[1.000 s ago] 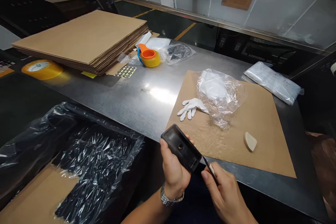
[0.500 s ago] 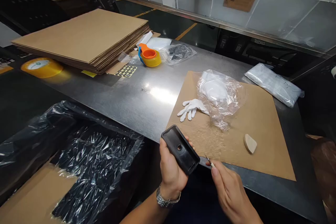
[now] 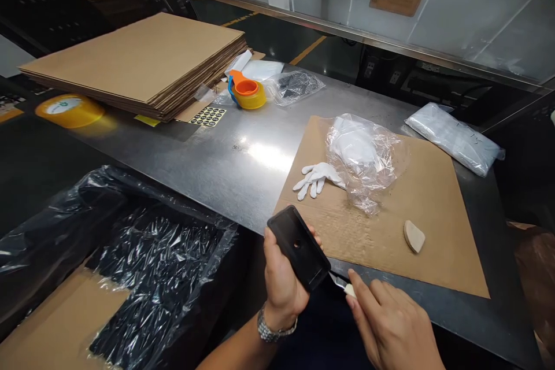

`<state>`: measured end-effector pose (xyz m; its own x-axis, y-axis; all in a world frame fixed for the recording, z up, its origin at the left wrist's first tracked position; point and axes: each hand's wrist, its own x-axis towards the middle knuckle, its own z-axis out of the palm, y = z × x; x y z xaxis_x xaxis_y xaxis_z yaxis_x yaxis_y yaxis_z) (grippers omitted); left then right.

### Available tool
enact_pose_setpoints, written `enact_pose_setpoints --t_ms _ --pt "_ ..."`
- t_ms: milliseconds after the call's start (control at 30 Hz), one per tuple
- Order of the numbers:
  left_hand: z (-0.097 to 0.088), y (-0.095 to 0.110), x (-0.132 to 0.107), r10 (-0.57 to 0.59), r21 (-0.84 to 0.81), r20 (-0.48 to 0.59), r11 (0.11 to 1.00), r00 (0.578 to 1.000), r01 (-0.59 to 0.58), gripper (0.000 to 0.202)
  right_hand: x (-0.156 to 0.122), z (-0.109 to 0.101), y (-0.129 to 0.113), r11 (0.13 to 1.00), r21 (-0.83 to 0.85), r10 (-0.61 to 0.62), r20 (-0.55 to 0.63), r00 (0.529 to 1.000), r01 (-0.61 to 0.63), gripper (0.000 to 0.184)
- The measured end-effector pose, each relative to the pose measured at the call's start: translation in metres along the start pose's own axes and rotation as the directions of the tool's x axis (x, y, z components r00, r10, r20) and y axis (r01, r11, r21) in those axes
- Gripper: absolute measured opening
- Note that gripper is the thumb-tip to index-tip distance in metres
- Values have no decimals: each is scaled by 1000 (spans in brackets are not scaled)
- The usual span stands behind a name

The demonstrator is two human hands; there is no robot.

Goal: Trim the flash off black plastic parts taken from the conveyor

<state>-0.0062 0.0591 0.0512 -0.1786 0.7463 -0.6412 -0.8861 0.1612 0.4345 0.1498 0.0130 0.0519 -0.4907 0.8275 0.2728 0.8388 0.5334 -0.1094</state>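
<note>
My left hand [image 3: 284, 283] is wrapped round a black rectangular plastic part [image 3: 299, 247] with a small hole in its middle, held just in front of the table edge. My right hand [image 3: 390, 324] pinches a small knife [image 3: 340, 283] with a pale handle; its blade tip touches the lower right edge of the black part. A watch sits on my left wrist.
On the steel table [image 3: 217, 156] lies a cardboard sheet [image 3: 429, 208] with a white glove [image 3: 315, 177], a clear bag [image 3: 362, 156] and a beige wedge [image 3: 414, 236]. Farther back: cardboard stack [image 3: 139, 60], tape dispenser [image 3: 247, 92], tape roll [image 3: 69, 110]. A box lined with black plastic [image 3: 130, 277] stands lower left.
The black part has tilted a little in my left hand. My right hand drew back from it, then brought the knife tip back against its lower edge.
</note>
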Motion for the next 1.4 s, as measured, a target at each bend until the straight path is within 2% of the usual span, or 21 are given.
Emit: enact_pose_setpoints --t_ms 367,767,967,1200,1400 --pt "-4 -3 0 51 34 45 998 998 -53 47 3 -2 2 1000 15 -17 17 1000 16 40" --pt "-5 -8 -2 62 84 122 994 991 -73 54 4 -6 7 1000 -6 -27 62 998 28 46" --pt "-5 -7 -2 37 106 101 993 994 -47 57 4 -5 6 997 -66 -36 40 999 38 44" --pt "-4 -5 1 10 176 23 984 1000 -14 52 1 -3 8 987 -144 -69 38 997 74 39" --pt "-5 -3 4 -84 220 -4 972 996 83 55 0 -4 17 994 25 -105 57 993 104 36"
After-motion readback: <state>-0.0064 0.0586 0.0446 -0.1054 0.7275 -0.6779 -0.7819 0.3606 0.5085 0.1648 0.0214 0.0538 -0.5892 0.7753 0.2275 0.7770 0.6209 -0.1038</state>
